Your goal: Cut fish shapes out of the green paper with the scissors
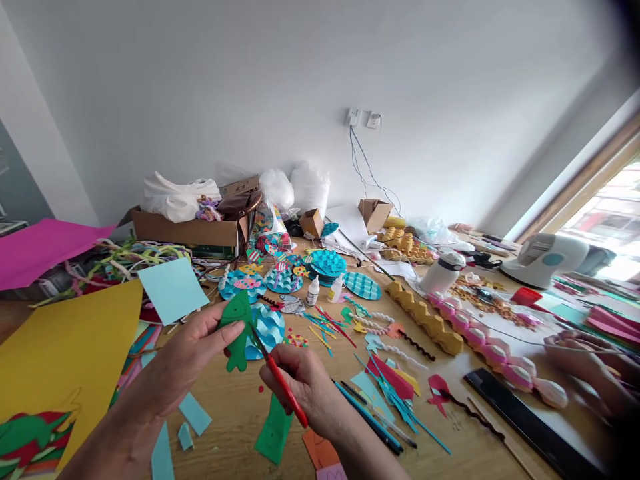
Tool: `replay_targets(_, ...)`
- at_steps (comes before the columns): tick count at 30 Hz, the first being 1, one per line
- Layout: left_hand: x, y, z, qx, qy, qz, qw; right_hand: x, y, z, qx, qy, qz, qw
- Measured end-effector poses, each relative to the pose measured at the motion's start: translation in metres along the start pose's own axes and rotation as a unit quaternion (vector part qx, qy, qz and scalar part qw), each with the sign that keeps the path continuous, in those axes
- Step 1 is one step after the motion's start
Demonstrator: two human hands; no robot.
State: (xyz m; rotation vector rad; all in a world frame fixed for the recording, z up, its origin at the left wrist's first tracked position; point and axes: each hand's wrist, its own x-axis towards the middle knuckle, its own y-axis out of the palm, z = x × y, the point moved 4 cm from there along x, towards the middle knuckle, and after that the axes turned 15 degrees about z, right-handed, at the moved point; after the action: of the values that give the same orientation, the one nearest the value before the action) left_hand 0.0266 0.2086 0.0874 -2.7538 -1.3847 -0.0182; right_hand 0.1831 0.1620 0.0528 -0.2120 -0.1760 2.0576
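Observation:
Pinched between the thumb and fingers of my left hand [210, 337] is a green paper fish [237, 333], its tail pointing down. My right hand [300, 377] grips red-handled scissors [280, 380], whose blades reach up against the right edge of the fish. How far apart the blades are, I cannot tell. Below my hands lies a green paper piece [274, 430] with an orange paper piece [320, 450] beside it. Light blue paper scraps [195, 413] rest near my left forearm. Blue egg-carton-textured discs [265, 327] with paper fish sit just beyond.
Two small glue bottles [312, 292] stand past my hands. Pens [367, 417] and thin paper strips [390, 390] lie to the right, near a long black object [525, 420]. Another person's hand [590, 367] is at far right. Yellow paper [75, 360] covers the left side.

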Motion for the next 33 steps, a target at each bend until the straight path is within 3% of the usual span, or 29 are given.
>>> replay_targets(18, 0.0004, 0.0004, 0.0007, -0.015, 0.004, 0.028, 0.999, -0.0007, -0.0002, -0.0052, 0.012, -0.001, 0.035, 0.999)
replay_targets(33, -0.0003, -0.0008, 0.0048, -0.038, 0.006, 0.026, 0.999, -0.0010, -0.0003, 0.0001, -0.024, -0.026, 0.013, 0.999)
